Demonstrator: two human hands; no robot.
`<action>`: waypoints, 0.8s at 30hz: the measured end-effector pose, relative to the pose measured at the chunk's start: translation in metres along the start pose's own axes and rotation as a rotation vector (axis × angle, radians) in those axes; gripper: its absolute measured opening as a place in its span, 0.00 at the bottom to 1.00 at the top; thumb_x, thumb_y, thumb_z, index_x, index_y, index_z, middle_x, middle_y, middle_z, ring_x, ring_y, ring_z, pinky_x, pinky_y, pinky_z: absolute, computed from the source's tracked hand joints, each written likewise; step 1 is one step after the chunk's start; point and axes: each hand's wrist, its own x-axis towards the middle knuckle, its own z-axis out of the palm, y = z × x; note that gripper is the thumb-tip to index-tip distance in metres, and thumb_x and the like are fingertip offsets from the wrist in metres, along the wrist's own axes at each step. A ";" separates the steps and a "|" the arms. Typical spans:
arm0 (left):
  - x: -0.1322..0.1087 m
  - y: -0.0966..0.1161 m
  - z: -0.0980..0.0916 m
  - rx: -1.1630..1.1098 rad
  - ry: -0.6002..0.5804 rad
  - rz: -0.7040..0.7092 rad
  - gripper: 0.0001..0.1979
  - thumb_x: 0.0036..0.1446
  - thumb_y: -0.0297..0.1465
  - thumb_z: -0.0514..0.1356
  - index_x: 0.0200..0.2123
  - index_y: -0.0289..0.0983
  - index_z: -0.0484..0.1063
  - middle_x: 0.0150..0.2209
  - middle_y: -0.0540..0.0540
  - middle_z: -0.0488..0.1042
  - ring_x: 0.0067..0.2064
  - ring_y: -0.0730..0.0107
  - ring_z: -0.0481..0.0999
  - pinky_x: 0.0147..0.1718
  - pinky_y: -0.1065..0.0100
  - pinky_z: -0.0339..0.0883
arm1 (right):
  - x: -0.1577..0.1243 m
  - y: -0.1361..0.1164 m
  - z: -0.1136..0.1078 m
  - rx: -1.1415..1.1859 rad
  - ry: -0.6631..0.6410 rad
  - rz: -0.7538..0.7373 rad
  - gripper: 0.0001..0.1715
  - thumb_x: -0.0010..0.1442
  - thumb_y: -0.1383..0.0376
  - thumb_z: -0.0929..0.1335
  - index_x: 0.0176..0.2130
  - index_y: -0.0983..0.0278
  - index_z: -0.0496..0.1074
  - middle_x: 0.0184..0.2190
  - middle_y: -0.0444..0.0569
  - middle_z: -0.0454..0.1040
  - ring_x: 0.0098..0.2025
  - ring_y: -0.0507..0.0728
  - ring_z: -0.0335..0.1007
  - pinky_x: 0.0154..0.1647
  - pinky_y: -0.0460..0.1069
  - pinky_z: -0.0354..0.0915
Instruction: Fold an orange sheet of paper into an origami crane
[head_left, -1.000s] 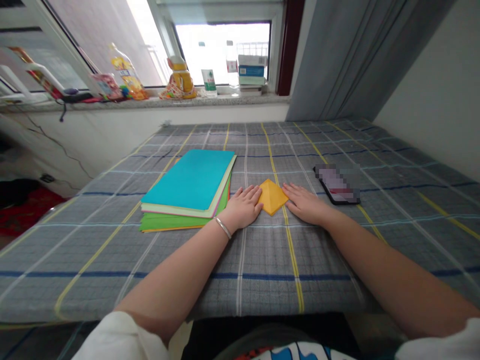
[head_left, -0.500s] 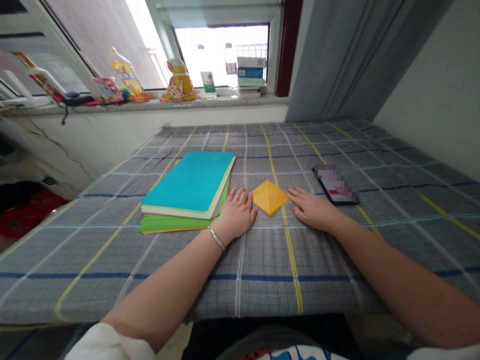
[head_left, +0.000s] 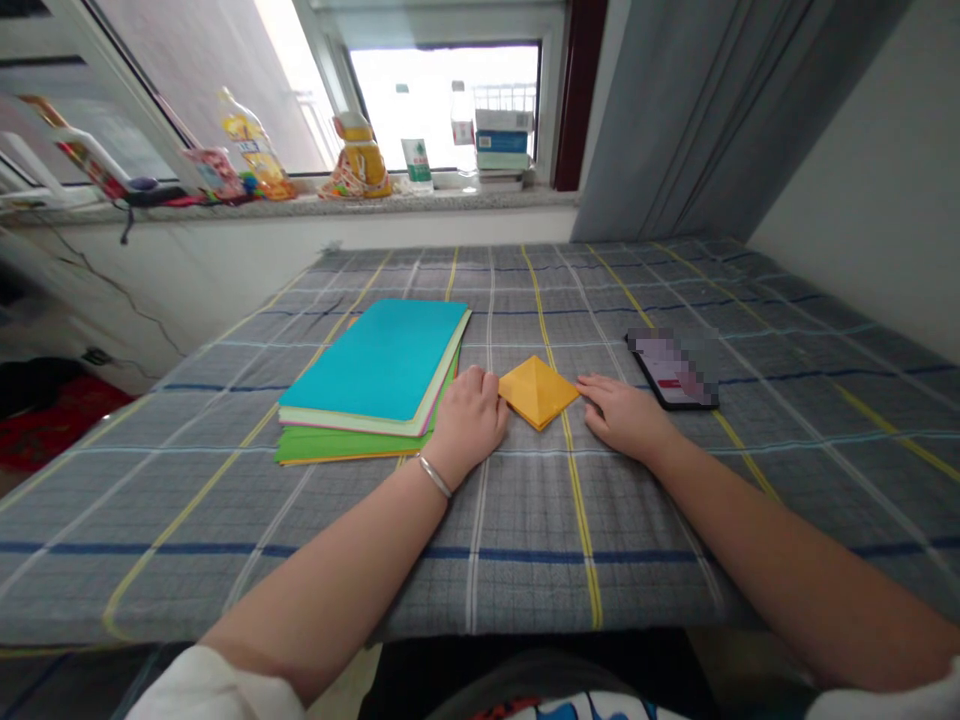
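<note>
An orange folded paper [head_left: 538, 391], diamond-shaped with a raised centre, lies on the checked cloth [head_left: 525, 520]. My left hand [head_left: 468, 422] rests at its left corner with the fingers curled in against the corner. My right hand [head_left: 624, 413] lies flat on the cloth, fingers stretched out, their tips touching the paper's right corner. A bracelet sits on my left wrist.
A stack of coloured sheets [head_left: 379, 375], teal on top, lies left of my left hand. A phone [head_left: 675, 370] lies to the right, beyond my right hand. Bottles and boxes line the windowsill [head_left: 315, 205] at the back. A grey curtain hangs at the back right.
Both hands slid off the orange paper to its two side corners. My left hand's fingers went from flat to curled. The paper shifted slightly.
</note>
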 end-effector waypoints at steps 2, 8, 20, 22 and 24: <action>0.002 0.000 0.003 -0.075 0.042 0.024 0.18 0.66 0.34 0.47 0.50 0.30 0.68 0.54 0.34 0.69 0.56 0.55 0.67 0.56 0.58 0.61 | 0.001 -0.001 0.000 0.032 0.029 0.000 0.27 0.63 0.64 0.59 0.57 0.71 0.70 0.60 0.55 0.67 0.62 0.60 0.63 0.64 0.56 0.58; 0.009 0.006 0.020 -0.124 -0.109 0.181 0.27 0.68 0.39 0.43 0.65 0.33 0.54 0.67 0.42 0.55 0.69 0.58 0.50 0.66 0.54 0.45 | 0.010 -0.009 0.006 0.099 -0.012 -0.176 0.30 0.67 0.59 0.56 0.64 0.68 0.62 0.65 0.55 0.60 0.67 0.60 0.52 0.67 0.58 0.51; 0.026 0.019 0.025 -0.097 -0.237 0.066 0.27 0.68 0.38 0.40 0.66 0.33 0.55 0.68 0.44 0.54 0.66 0.58 0.57 0.62 0.53 0.54 | 0.033 -0.029 0.010 0.009 -0.164 -0.005 0.32 0.67 0.47 0.53 0.65 0.51 0.59 0.65 0.50 0.60 0.62 0.67 0.58 0.60 0.63 0.55; 0.029 0.019 0.026 -0.113 -0.257 0.049 0.28 0.68 0.37 0.40 0.66 0.32 0.54 0.68 0.44 0.52 0.67 0.58 0.55 0.63 0.53 0.52 | 0.036 -0.035 0.009 -0.011 -0.169 0.033 0.33 0.65 0.45 0.55 0.65 0.50 0.60 0.65 0.51 0.60 0.61 0.68 0.59 0.59 0.64 0.55; 0.031 0.017 0.027 -0.129 -0.276 0.060 0.28 0.68 0.36 0.39 0.67 0.32 0.53 0.69 0.45 0.51 0.68 0.59 0.52 0.65 0.52 0.48 | 0.038 -0.037 0.008 -0.011 -0.182 0.032 0.35 0.64 0.44 0.56 0.65 0.51 0.58 0.66 0.52 0.58 0.63 0.69 0.56 0.60 0.65 0.53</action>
